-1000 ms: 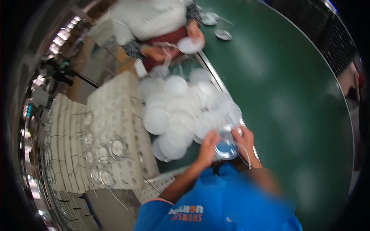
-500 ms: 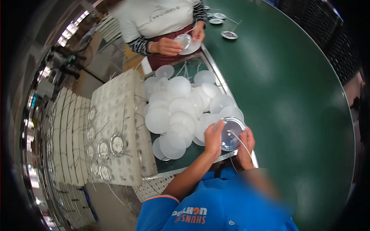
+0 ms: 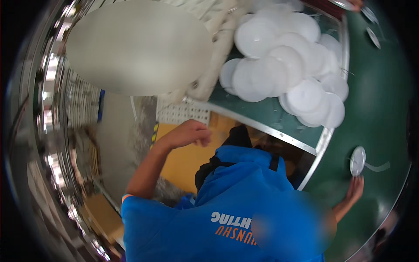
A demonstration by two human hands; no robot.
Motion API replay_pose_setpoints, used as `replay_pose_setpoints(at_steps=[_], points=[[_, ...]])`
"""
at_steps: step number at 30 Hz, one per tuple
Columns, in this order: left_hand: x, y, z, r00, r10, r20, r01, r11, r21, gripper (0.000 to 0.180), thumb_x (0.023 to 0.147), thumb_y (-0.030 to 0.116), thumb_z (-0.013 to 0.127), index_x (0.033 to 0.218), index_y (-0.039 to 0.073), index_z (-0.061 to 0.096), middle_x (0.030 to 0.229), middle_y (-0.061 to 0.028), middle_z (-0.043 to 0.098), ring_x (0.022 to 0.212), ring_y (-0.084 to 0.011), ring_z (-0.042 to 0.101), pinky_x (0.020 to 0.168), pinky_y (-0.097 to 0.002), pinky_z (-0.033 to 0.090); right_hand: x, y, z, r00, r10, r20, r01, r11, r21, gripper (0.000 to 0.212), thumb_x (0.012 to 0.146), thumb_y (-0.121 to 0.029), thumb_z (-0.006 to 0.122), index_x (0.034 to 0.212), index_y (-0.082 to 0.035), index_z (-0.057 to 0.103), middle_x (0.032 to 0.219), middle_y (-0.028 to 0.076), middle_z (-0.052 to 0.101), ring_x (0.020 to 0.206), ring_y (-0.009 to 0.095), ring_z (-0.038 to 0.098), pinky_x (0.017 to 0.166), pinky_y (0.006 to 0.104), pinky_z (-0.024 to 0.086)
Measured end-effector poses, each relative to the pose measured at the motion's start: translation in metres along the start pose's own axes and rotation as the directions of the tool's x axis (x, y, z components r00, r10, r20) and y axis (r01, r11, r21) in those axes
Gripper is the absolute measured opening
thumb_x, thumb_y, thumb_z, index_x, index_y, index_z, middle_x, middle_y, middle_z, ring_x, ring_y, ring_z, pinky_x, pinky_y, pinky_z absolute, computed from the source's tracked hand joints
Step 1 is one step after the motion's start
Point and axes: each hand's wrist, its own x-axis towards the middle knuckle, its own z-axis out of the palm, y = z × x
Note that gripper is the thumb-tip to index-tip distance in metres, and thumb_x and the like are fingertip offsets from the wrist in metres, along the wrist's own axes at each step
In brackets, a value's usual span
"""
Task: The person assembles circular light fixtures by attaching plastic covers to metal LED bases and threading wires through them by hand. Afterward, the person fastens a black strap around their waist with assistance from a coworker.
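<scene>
A round white disc with a metal rim (image 3: 358, 160) lies on the green table (image 3: 379, 109) at the right, a thin wire trailing from it. My right hand (image 3: 355, 188) is just below it, fingers apart, fingertips at the disc's lower edge. My left hand (image 3: 188, 133) hangs off the table to the left, fingers curled with nothing in them, just below a white perforated tray (image 3: 181, 114). My blue shirt fills the lower middle of the view.
A heap of white round covers (image 3: 288, 65) lies in the recessed part of the table behind a metal edge strip (image 3: 266, 129). White foam trays (image 3: 211, 65) stand beside it. Another person's hand (image 3: 354, 4) and small discs (image 3: 373, 37) show at the top right.
Both hands held the disc at the table edge before. Now the disc lies on the green table by my right hand, and my left hand has swung away to the left. The view has shifted.
</scene>
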Motion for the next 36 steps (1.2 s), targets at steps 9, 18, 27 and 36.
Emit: replay_pose_setpoints(at_steps=[9, 18, 27, 36], points=[[-0.056, -0.16, 0.093, 0.993, 0.042, -0.107, -0.042, 0.999, 0.006, 0.029, 0.072, 0.009, 0.063, 0.1, 0.004, 0.057, 0.098, -0.0094, 0.056, 0.097, -0.0204, 0.053, 0.085, -0.0316, 0.042, -0.185, -0.119, 0.174, 0.792, -0.552, 0.261, 0.61, 0.697, -0.377, 0.022, 0.089, -0.01, 0.049, 0.107, 0.0, 0.057, 0.101, 0.007, 0.058, 0.086, 0.013, 0.054, 0.075, 0.0228, 0.042], [-0.035, -0.178, 0.092, 0.965, 0.224, -0.137, -0.228, 0.973, -0.015, 0.047, 0.068, 0.005, 0.062, 0.113, 0.003, 0.047, 0.112, -0.0146, 0.048, 0.109, -0.0285, 0.045, 0.094, -0.0358, 0.037, -0.361, -0.009, 0.376, 0.094, 0.474, 0.875, 0.597, 0.677, -0.431, 0.015, 0.084, 0.002, 0.051, 0.097, 0.001, 0.058, 0.084, 0.01, 0.061, 0.077, 0.018, 0.062, 0.068, 0.0272, 0.049], [-0.034, -0.179, 0.08, 0.821, 0.476, -0.315, -0.406, 0.875, 0.263, 0.03, 0.07, -0.002, 0.062, 0.097, 0.004, 0.05, 0.083, -0.0177, 0.057, 0.078, -0.0346, 0.058, 0.067, -0.0369, 0.046, -0.352, 0.026, 0.363, 0.013, 0.511, 0.86, 0.747, 0.566, -0.348, 0.016, 0.071, -0.004, 0.067, 0.084, -0.002, 0.059, 0.078, 0.009, 0.056, 0.072, 0.023, 0.056, 0.062, 0.0307, 0.046], [-0.051, -0.085, 0.056, 0.82, 0.375, -0.432, -0.235, 0.909, 0.343, 0.016, 0.078, 0.004, 0.06, 0.092, 0.006, 0.053, 0.07, -0.0152, 0.059, 0.063, -0.0328, 0.06, 0.054, -0.0364, 0.046, -0.339, 0.043, 0.347, 0.086, 0.579, 0.811, 0.629, 0.6, -0.494, 0.021, 0.067, -0.007, 0.071, 0.084, -0.004, 0.059, 0.081, 0.005, 0.052, 0.073, 0.017, 0.051, 0.061, 0.0294, 0.043]])
